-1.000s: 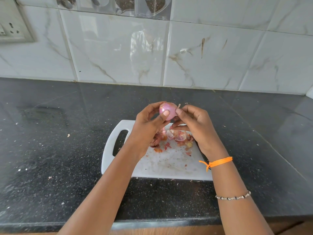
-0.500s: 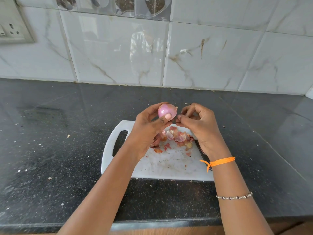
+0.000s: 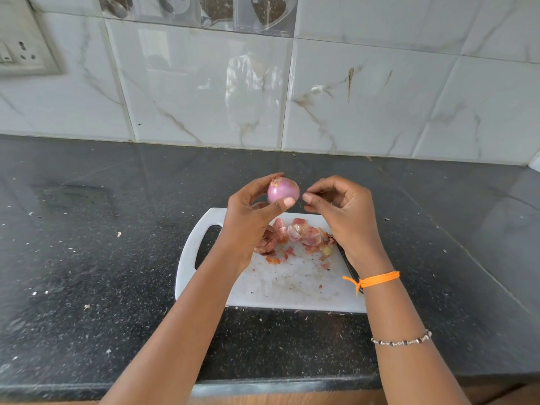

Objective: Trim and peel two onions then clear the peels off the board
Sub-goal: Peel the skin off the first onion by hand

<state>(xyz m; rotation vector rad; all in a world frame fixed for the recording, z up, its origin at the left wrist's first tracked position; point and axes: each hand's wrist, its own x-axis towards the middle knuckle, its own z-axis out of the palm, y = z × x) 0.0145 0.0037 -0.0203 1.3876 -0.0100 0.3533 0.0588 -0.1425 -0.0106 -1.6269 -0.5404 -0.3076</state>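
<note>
My left hand (image 3: 248, 220) holds a small pink onion (image 3: 283, 192) up between thumb and fingers, above the far edge of the white cutting board (image 3: 292, 290). The onion's skin looks smooth, with a dry brown bit at its top. My right hand (image 3: 344, 211) hovers just right of the onion without touching it. Its thumb and fingers are curled together, and I see nothing between the tips. A pile of pink and brown peels (image 3: 304, 236) lies on the board under my hands. No second onion shows.
A dark, thin knife-like object (image 3: 346, 263) lies along the board's right edge, mostly hidden by my right wrist. The board sits on a black speckled counter (image 3: 102, 258) with scattered crumbs. A tiled wall (image 3: 204, 89) stands behind, with a wall socket (image 3: 20, 54) at top left.
My right hand has pulled away from the onion to the right, fingers pinched. My left hand has turned the onion slightly and still holds it up.
</note>
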